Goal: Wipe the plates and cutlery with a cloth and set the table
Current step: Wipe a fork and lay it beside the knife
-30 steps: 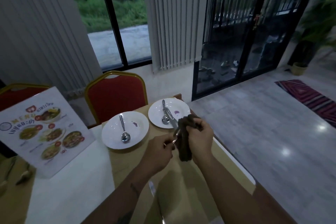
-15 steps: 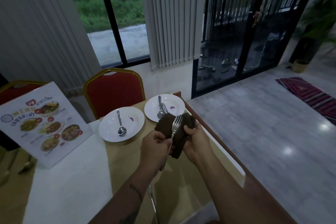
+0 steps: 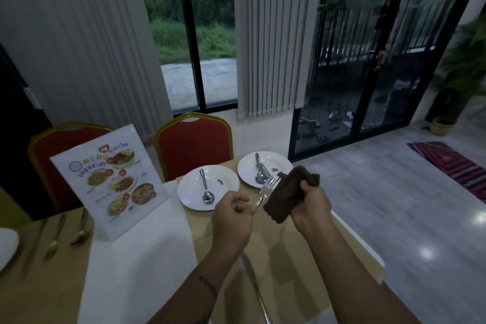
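Bottom centre of frame: both forearms reach in over the tabletop. A knife lies on it between the arms, low centre. Left hand curled, pinching the fork by its handle, tines pointing up-right. Right hand closed round a dark cloth, just right of the fork head; cannot tell if they touch. Beyond, centre frame, 2 white plates: near plate with 1 spoon, far plate with cutlery, count unclear. Left of centre, a standing menu. Lower left edge: part of a plate, cutlery beside it, blurred. Behind the tabletop, 2 red chairs.
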